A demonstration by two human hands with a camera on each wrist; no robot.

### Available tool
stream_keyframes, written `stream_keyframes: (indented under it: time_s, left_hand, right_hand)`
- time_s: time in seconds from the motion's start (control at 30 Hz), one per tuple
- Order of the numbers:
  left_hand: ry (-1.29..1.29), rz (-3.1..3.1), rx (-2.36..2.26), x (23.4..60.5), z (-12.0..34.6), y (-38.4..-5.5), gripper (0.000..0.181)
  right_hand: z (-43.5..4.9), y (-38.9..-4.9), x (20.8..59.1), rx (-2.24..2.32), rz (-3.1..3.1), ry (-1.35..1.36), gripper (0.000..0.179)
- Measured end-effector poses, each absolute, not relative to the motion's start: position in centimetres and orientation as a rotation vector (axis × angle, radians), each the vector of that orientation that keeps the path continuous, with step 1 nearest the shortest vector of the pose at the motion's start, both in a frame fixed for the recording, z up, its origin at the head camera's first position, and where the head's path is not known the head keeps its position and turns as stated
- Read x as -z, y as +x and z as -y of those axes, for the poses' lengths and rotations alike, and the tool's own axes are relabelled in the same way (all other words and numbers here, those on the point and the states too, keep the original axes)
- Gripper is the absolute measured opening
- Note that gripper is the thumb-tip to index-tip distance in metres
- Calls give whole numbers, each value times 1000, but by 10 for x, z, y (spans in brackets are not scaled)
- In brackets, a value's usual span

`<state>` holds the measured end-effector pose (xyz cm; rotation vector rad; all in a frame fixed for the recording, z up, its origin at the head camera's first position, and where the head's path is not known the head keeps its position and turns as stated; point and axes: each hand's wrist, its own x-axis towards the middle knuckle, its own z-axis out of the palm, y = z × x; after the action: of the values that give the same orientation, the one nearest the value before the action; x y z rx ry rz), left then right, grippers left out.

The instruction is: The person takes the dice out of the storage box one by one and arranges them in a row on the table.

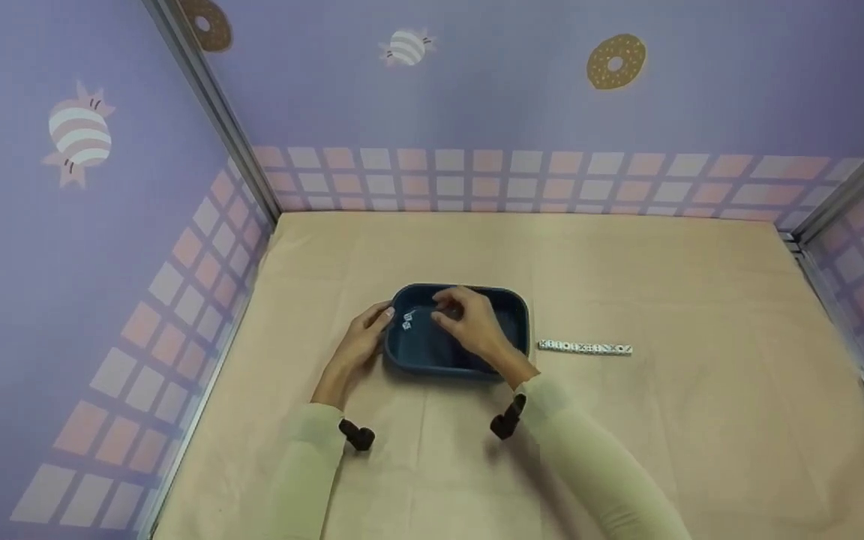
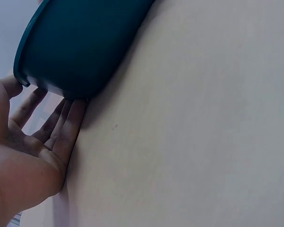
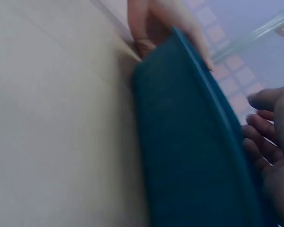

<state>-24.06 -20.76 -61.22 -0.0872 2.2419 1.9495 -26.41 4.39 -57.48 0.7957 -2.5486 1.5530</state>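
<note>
A dark blue-green tub point(image 1: 432, 369) with rounded corners stands on the table. My left hand point(image 1: 361, 337) grips its left end, the thumb at the rim and the other fingers against the outer wall, as the left wrist view shows point(image 2: 47, 142). Inside, near the left end, lie a few small white dice point(image 1: 406, 322). Above the inside of the tub hovers my right hand point(image 1: 473, 322), its fingers loosely bent and the thumb apart from them. Nothing shows between those fingers in the right wrist view point(image 3: 274, 137).
Just right of the tub, a straight row of several white dice point(image 1: 586, 347) lies on the beige tabletop point(image 1: 702, 420). Patterned purple walls point(image 1: 492, 97) with metal corner posts point(image 1: 214, 97) enclose the back and sides.
</note>
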Motion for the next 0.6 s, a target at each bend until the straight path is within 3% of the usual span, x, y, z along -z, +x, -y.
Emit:
stream_keyframes:
  time_s: [0.3, 0.6]
  left_hand:
    - [-43, -2196, -1991, 612, 209, -241, 51]
    - [-22, -2190, -2018, 613, 210, -242, 49]
  right_hand:
    - [-3, -273, 587, -1514, 2669, 795, 21]
    - [9, -279, 602, -1481, 2755, 791, 19]
